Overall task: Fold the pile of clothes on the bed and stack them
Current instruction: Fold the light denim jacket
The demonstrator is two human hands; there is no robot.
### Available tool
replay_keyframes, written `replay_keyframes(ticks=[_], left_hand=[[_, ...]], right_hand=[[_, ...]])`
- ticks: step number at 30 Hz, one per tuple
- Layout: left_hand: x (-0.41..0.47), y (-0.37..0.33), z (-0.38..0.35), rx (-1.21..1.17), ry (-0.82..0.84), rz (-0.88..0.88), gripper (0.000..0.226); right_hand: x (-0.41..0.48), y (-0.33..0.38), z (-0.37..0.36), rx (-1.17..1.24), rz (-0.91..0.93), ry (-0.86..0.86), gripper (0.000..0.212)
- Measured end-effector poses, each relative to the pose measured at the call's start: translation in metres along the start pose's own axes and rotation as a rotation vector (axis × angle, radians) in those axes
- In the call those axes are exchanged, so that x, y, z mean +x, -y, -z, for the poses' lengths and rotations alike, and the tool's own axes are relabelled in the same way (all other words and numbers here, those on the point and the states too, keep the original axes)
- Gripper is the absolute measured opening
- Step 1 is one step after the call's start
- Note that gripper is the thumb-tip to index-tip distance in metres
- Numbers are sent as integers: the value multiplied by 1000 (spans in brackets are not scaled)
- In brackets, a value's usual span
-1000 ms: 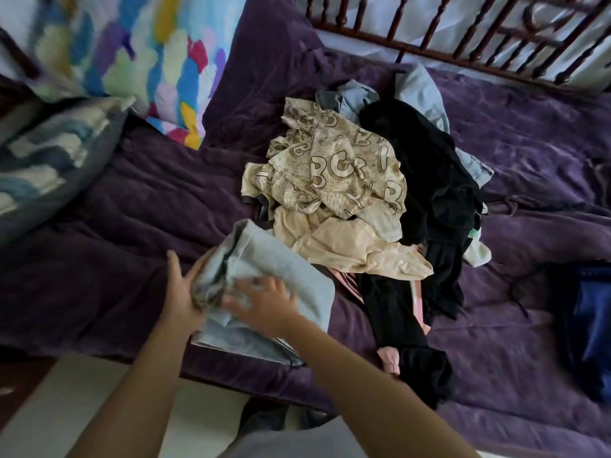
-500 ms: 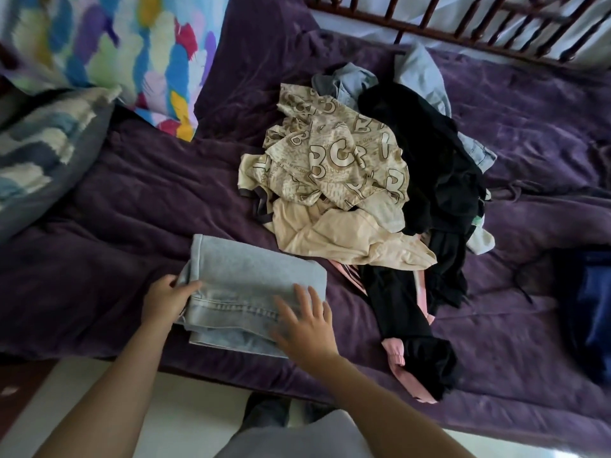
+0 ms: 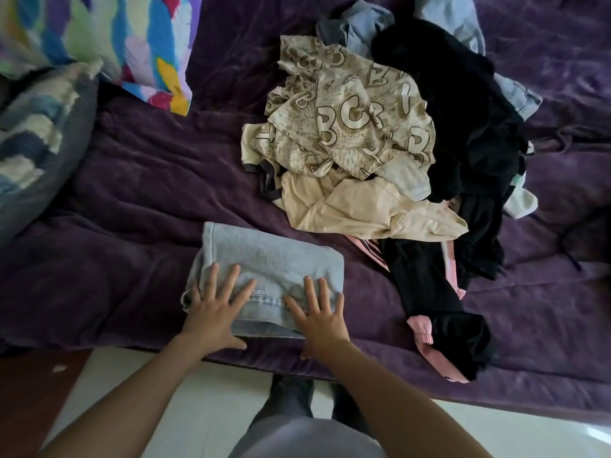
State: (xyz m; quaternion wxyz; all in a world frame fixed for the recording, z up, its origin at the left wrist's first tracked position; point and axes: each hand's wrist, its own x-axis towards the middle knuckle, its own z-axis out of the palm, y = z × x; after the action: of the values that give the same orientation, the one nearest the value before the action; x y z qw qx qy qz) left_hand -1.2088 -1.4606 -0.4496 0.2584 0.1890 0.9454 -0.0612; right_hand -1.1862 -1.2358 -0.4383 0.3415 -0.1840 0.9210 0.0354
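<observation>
While both forearms reach straight out from the body, the left hand [image 3: 215, 314] lies flat, fingers spread, on the near left part of the folded light-blue jeans [image 3: 267, 262], and the right hand [image 3: 319, 317] mirrors it on the near right part, palm down, fingers fanned, gripping nothing. The two thumbs point toward each other with a strip of denim hem showing between them. The jeans sit as a neat rectangle at the near edge of the purple bedspread [image 3: 132, 193], right under the palms.

Just beyond the right hand's fingertips sprawls the unfolded pile: a cream garment [image 3: 360, 209] nearest, a beige letter-print shirt [image 3: 347, 117] heaped behind it, black clothing [image 3: 463, 127] further right, trailing down beside the right wrist with a pink piece [image 3: 421, 330] poking out under it. Pale denim [image 3: 360, 31] peeks out at the far end. Off beyond the left hand, well apart, rest a striped grey-blue pillow [image 3: 39, 127] and a bright multicoloured pillow [image 3: 132, 38].
</observation>
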Motion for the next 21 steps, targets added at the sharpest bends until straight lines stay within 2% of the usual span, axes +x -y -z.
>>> replay_keyframes(ticks=[2,3,5,7,8,9,11,13,14,17,19,21], left_hand=[[3,-1,2,-28,10,19,151],[5,1,2,-44,23,17,152],[9,5,4,-62,32,-16,148],[14,3,15,-58,67,-10,144],[17,3,17,-79,70,5,140],[20,4,19,-87,89,28,132],[24,4,34,-92,168,59,118],[24,3,41,-69,76,32,116],[23,0,46,-3,-1,17,122],[15,-14,35,25,-85,-25,132],[8,-28,20,59,-100,-80,137],[6,-41,20,108,-152,-173,119]], right_hand=[[5,1,-4,9,-18,-81,131],[8,-2,-4,42,-54,-67,139],[12,-8,-4,76,-61,-85,141],[14,-14,8,31,4,-69,129],[15,-16,9,28,47,-139,116],[14,-19,14,25,63,-125,104],[13,-25,30,63,37,-193,94],[10,-30,41,85,10,-189,86],[9,-33,44,100,26,-171,80],[-2,-45,53,130,0,-186,71],[-10,-57,56,172,-17,-235,80],[-23,-71,57,174,5,-252,89]])
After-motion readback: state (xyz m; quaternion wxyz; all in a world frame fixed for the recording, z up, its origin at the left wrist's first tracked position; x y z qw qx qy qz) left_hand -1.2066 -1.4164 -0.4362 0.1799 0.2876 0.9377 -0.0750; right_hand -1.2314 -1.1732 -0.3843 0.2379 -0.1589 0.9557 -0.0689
